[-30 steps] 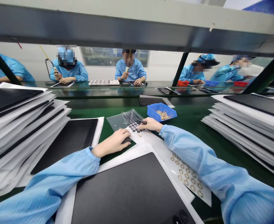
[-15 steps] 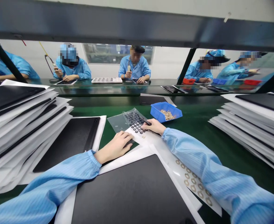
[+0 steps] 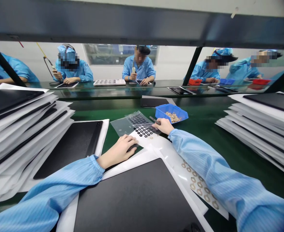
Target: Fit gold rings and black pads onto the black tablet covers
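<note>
My left hand [image 3: 119,149] lies flat, fingers stretched out, its fingertips at the lower left edge of a white sheet of black ring stickers [image 3: 144,132]. At the sheet's right side, my right hand [image 3: 165,125] grips dark, slim tweezers [image 3: 155,120]; their thin tips point left over the stickers. Partly over the sheet's far end lies a clear plastic bag [image 3: 121,125]. Closest to me is a black tablet-like panel [image 3: 134,196] on white paper. Beside it, under my right forearm, runs a translucent strip with tan rings [image 3: 197,183].
A blue bin [image 3: 184,115] of small tan pieces stands beyond my right hand. Stacks of black panels between white sheets rise at left [image 3: 18,135] and right [image 3: 263,129]. One panel [image 3: 69,146] lies by the left stack. A shelf [image 3: 142,24] hangs overhead; co-workers sit opposite.
My right hand has moved slightly away and to the right with the tweezers, uncovering more of the black ring stickers. My left hand stays in nearly the same place.
</note>
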Motion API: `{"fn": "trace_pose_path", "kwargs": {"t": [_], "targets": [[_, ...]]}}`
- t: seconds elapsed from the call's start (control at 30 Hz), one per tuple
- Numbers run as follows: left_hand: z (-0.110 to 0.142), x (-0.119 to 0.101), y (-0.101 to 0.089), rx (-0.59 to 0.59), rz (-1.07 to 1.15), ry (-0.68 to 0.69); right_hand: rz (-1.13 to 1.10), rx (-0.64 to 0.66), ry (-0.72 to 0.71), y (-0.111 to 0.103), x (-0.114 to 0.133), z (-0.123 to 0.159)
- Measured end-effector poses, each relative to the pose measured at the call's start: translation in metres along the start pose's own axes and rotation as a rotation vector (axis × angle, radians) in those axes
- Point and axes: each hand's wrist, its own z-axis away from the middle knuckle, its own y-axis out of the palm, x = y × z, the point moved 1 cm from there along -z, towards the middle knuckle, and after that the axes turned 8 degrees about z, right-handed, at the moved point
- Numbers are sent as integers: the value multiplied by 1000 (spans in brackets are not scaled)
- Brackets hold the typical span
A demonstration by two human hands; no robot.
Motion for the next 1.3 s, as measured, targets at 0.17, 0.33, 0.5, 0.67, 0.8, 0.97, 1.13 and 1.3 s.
{"fn": "trace_pose_path", "kwargs": {"t": [0.17,0.33,0.5,0.67,0.8,0.97,1.13,1.3], "targets": [[0,1,1,-4,6,12,63,4,26,5,-3,-3],[0,3,1,-23,-8,32,113,-30,52,9,-3,-4],[-3,4,2,-10,-28,38,129,-85,22,-2,7,5],[-6,16,-6,84,-11,64,47,-186,-27,-46,11,44],[-13,8,-34,147,1,110,-241,-225,-3,-73,-9,115],[-29,-75,-54,151,33,265,-770,-22,245,-47,-39,213],[-57,-135,-2,410,112,521,-1072,-126,244,-13,-43,247],[-57,-129,37,463,169,464,-994,-267,303,-3,-38,248]]}}
